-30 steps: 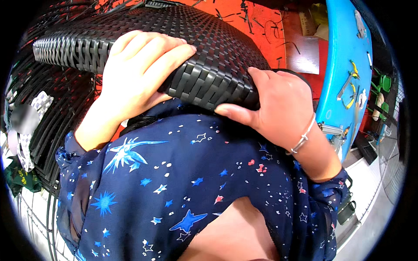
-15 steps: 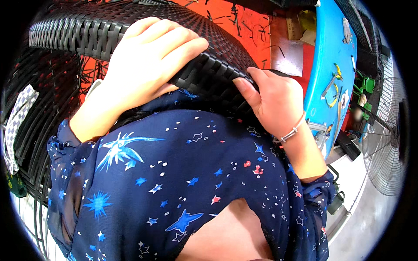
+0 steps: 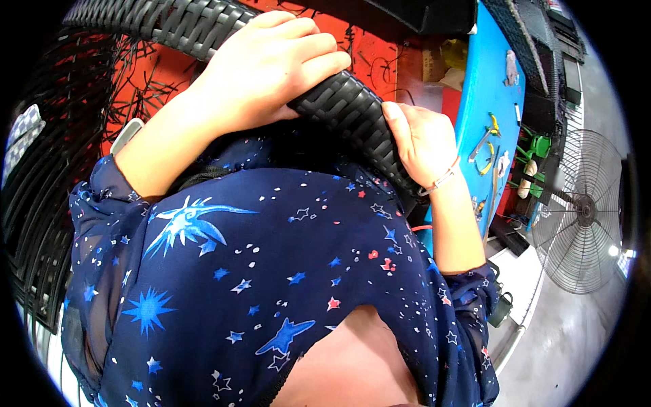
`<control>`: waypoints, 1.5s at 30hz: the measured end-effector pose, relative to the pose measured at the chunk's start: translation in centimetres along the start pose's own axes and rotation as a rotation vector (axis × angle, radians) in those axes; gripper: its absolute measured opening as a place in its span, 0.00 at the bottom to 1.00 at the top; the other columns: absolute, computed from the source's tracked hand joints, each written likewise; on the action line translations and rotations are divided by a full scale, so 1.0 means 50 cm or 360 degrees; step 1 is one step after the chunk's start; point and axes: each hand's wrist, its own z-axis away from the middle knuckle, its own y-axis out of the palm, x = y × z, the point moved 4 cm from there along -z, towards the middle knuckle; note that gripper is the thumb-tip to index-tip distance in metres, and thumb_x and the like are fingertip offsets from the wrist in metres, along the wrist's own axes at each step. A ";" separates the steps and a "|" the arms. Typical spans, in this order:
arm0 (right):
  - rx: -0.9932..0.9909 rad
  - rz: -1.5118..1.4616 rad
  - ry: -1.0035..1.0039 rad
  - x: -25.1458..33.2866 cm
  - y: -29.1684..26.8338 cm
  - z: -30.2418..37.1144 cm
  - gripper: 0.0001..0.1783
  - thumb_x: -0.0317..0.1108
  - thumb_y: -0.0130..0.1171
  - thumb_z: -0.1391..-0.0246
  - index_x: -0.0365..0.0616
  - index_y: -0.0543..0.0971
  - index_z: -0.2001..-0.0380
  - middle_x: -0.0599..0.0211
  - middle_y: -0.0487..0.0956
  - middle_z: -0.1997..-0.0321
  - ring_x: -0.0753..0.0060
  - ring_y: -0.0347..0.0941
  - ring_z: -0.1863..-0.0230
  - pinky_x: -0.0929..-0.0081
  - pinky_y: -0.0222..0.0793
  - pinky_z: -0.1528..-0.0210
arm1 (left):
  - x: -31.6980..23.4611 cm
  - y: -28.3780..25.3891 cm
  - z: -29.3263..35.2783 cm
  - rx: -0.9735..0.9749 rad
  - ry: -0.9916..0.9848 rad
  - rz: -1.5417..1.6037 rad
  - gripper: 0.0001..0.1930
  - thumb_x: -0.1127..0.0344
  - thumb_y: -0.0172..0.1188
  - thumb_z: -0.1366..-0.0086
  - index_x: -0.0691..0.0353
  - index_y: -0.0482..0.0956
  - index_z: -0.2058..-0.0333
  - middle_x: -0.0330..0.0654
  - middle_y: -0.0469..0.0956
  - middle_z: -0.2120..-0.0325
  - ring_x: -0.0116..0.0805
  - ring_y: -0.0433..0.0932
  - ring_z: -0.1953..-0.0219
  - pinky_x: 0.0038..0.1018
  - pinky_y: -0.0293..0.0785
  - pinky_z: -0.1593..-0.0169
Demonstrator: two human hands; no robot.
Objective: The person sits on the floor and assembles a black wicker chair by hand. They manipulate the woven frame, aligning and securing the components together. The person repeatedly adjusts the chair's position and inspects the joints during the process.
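A black woven wicker rim (image 3: 346,105) curves across in front of my body, its flat plastic strips plaited in a tight pattern. Over the top of it lies my left hand (image 3: 264,71), the fingers bent around the far side and the thumb hidden underneath. My right hand (image 3: 424,139) grips the same rim farther right and lower down, with its thumb on the near face and its fingers mostly out of sight. What the wicker rim belongs to cannot be made out fully.
Beyond the wicker stands a blue table (image 3: 468,115) with yellow-handled pliers (image 3: 489,132) on it. Black strip offcuts (image 3: 152,74) litter a red surface. Many long black strips (image 3: 41,210) hang at the left beside a checkered cloth (image 3: 24,139). A wire-caged fan (image 3: 584,210) is far right.
The wicker piece has turned: its broad woven panel beyond the edge no longer shows, and the rounded rim does. Both hands keep hold; the view has shifted a little.
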 end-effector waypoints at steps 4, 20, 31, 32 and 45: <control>-0.0022 -0.0086 0.0063 -0.072 -0.019 -0.016 0.32 0.51 0.41 0.29 0.40 0.81 0.78 0.47 0.79 0.76 0.43 0.77 0.68 0.55 0.72 0.64 | 0.001 0.016 -0.041 -0.0063 0.0064 -0.0024 0.27 0.63 0.70 0.56 0.58 0.79 0.53 0.37 0.78 0.61 0.40 0.77 0.55 0.36 0.71 0.48; -0.0941 0.0345 -0.0216 -0.005 -0.067 0.022 0.48 0.47 0.75 0.60 0.42 0.68 0.35 0.54 0.67 0.31 0.49 0.68 0.36 0.51 0.62 0.34 | 0.025 -0.046 -0.160 -0.0034 0.0051 -0.0032 0.40 0.57 0.75 0.55 0.53 0.73 0.40 0.42 0.74 0.43 0.45 0.74 0.42 0.41 0.68 0.37; -0.0950 0.0260 -0.0203 0.013 -0.106 0.010 0.40 0.36 0.77 0.62 0.35 0.75 0.44 0.50 0.76 0.40 0.48 0.74 0.41 0.57 0.67 0.36 | 0.039 -0.079 -0.157 0.0083 0.0095 -0.0044 0.34 0.54 0.74 0.52 0.55 0.78 0.45 0.43 0.77 0.47 0.45 0.76 0.46 0.39 0.72 0.41; -0.0994 0.0221 -0.0270 0.005 -0.105 0.006 0.39 0.36 0.77 0.63 0.36 0.75 0.44 0.52 0.77 0.41 0.49 0.75 0.43 0.58 0.68 0.37 | 0.043 -0.076 -0.158 0.0083 0.0088 -0.0028 0.34 0.54 0.75 0.53 0.56 0.78 0.45 0.43 0.77 0.47 0.45 0.76 0.46 0.39 0.72 0.41; -0.1024 0.0311 -0.0173 -0.007 -0.080 -0.086 0.52 0.50 0.77 0.63 0.44 0.66 0.35 0.58 0.71 0.38 0.54 0.67 0.38 0.57 0.62 0.36 | 0.103 -0.029 -0.196 0.0133 0.0173 0.0028 0.42 0.56 0.76 0.55 0.56 0.71 0.39 0.46 0.73 0.45 0.48 0.72 0.42 0.40 0.70 0.37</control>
